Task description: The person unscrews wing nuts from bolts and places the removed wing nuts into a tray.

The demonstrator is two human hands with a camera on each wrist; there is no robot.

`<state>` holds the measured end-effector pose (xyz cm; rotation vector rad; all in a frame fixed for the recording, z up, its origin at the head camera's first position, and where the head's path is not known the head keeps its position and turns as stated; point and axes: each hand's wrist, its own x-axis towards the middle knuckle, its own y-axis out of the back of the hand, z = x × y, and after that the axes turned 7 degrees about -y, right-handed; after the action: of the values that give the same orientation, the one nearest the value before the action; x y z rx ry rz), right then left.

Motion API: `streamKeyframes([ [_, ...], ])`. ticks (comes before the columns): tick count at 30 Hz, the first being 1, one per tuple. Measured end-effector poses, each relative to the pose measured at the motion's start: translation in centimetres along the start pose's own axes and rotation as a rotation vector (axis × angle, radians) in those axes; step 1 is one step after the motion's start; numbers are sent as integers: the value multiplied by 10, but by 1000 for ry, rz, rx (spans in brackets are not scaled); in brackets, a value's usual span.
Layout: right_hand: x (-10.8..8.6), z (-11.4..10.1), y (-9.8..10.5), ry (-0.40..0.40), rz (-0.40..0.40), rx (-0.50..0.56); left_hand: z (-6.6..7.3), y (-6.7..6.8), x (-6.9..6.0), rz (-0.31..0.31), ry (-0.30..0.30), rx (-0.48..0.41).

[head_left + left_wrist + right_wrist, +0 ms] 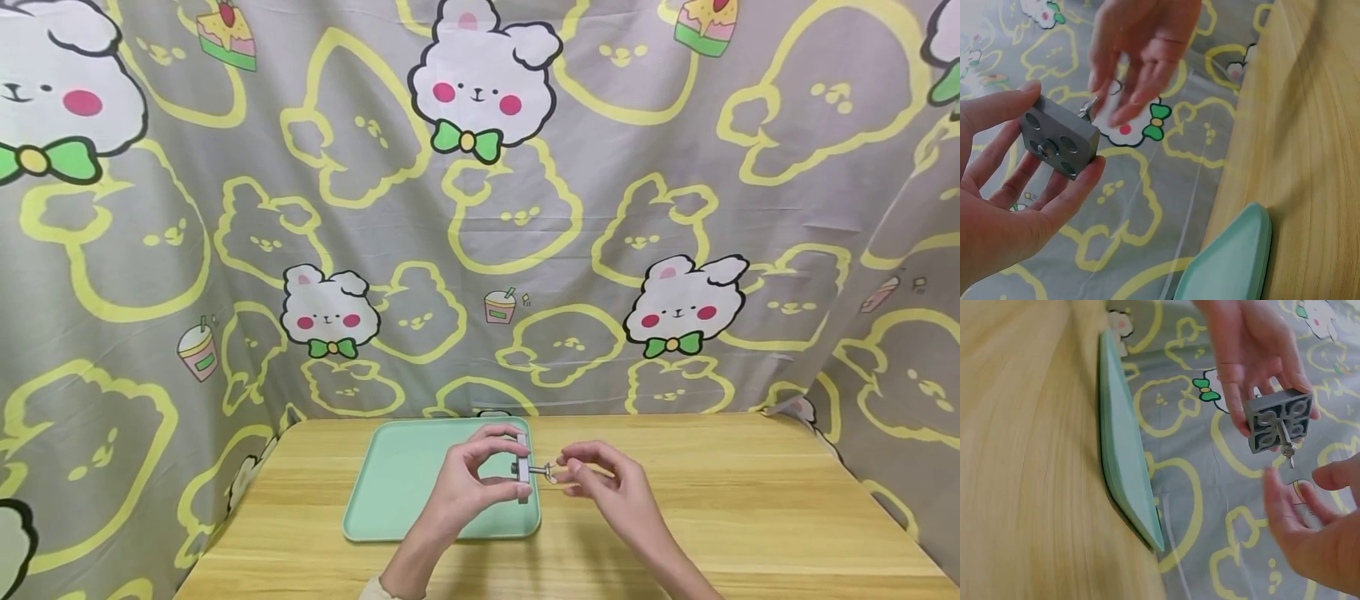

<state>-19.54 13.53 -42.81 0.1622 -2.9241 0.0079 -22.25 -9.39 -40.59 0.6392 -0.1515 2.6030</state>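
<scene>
A grey square block with round holes is held up over the tray's right side. My left hand grips it by opposite edges between thumb and fingers. Through its centre runs a metal bolt, and what looks like a wing nut sits on the shank on the side facing my right hand. In the right wrist view, that face shows raised rings and ribs. My right hand hovers just beyond the bolt's end, fingers loosely bent and spread around it, a small gap between them and the metal.
A mint-green tray lies on the wood-grain table, below and left of the block. Behind and at both sides hangs a grey curtain with cartoon prints, close to the table's far edge.
</scene>
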Motion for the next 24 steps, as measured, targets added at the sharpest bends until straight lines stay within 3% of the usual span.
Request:
streamKeyframes([
  [2, 1, -1, 1, -179, -29, 96, 0, -1, 0, -12, -1, 10],
  [4, 2, -1, 1, -293, -74, 150, -1, -2, -1, -29, -14, 29],
  [7, 2, 0, 3, -360, -126, 189, -3, -3, -1, -51, -28, 51],
  [11, 2, 3, 3, -377, -143, 202, -5, -5, -1, -66, -34, 71],
  [15, 1, 4, 2, -365, -121, 174, -6, -7, -1, -68, -24, 84],
  [18, 0, 4, 1, -312, -91, 120, -6, -7, -1, -68, -11, 81],
  [20, 0, 4, 0, -247, -65, 69, -7, -6, -1, -67, -2, 65],
  [24, -1, 6, -3, -39, -16, -56, -7, -4, 0, -53, 2, 33],
])
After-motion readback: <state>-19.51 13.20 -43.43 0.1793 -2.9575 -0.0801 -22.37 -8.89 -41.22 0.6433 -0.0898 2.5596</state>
